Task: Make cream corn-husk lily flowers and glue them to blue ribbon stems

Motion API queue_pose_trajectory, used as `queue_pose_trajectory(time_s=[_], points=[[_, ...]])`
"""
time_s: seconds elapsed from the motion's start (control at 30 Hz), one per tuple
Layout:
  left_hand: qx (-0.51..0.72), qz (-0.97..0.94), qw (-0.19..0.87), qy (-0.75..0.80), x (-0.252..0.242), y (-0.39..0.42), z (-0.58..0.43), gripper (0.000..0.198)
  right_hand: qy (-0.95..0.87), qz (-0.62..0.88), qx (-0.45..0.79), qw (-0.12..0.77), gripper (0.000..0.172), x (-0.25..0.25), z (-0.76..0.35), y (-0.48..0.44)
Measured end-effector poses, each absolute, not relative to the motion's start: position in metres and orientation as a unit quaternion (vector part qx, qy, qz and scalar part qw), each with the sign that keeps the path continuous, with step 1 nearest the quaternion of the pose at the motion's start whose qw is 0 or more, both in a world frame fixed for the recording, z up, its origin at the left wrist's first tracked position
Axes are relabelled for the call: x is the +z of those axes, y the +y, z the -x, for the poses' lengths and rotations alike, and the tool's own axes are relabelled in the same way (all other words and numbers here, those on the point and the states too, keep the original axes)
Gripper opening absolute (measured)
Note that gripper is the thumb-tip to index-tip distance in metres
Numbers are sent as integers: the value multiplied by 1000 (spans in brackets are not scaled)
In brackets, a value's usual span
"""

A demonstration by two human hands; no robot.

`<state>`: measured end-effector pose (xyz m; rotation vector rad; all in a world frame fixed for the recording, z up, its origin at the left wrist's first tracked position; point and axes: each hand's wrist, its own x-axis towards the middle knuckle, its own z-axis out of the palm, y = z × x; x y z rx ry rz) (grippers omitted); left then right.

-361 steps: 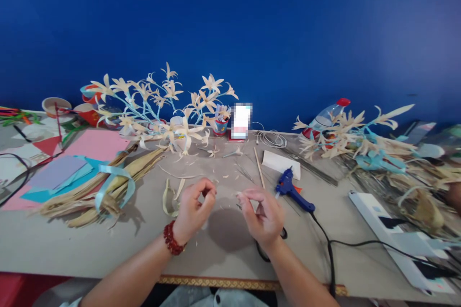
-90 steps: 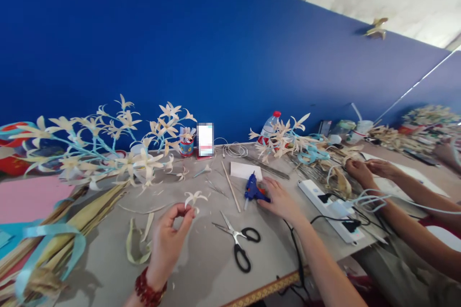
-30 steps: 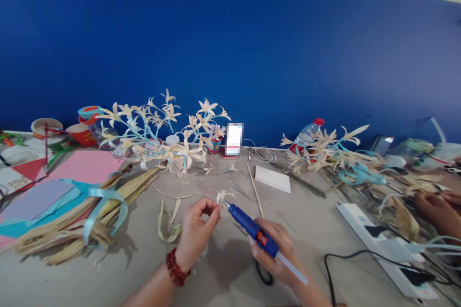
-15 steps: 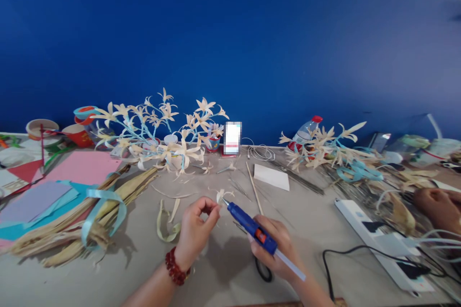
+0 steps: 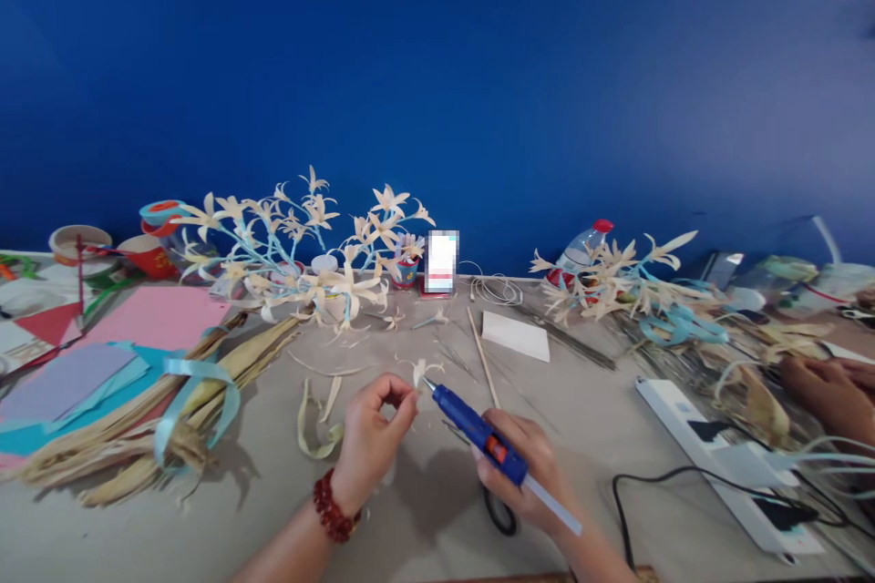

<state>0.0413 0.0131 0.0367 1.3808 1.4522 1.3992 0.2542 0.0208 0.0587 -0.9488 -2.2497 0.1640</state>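
Cream flower (image 5: 422, 372), likely light and brittle, sits pinched at its base in the left hand (image 5: 373, 437) above the table (image 5: 410, 519); the right hand (image 5: 523, 474) grips the glue gun (image 5: 478, 434), nozzle touching it.

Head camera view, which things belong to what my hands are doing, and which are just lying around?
In use: left hand pinching the small cream flower; right hand gripping the blue glue gun, nozzle at the flower.
Lying about: wooden stick, white card, power strip, water bottle, pink paper, husk bundle.
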Motion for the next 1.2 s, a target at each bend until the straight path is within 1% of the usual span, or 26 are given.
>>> queue_pose_trajectory(time_s=[0.2, 0.4, 0.57, 0.73, 0.9, 1.03, 1.2], points=[[536, -528, 347, 560, 36, 13, -41, 19, -869, 369, 62, 324, 9, 61, -255, 20], [539, -529, 348, 556, 35, 13, -41, 20, -869, 365, 45, 331, 9, 66, -252, 21], [528, -531, 345, 566, 34, 13, -41, 22, -877, 374, 63, 295, 13, 66, -254, 21], [527, -530, 348, 565, 36, 13, -41, 22, -876, 370, 57, 306, 11, 68, -254, 22], [524, -529, 356, 565, 38, 13, -41, 22, -882, 369, 52, 289, 15, 71, -254, 22], [534, -515, 373, 557, 37, 13, -42, 22, -882, 373, 53, 282, 16, 71, -255, 22], [545, -492, 411, 541, 34, 14, -41, 22, -879, 374, 70, 288, 14, 71, -256, 24]])
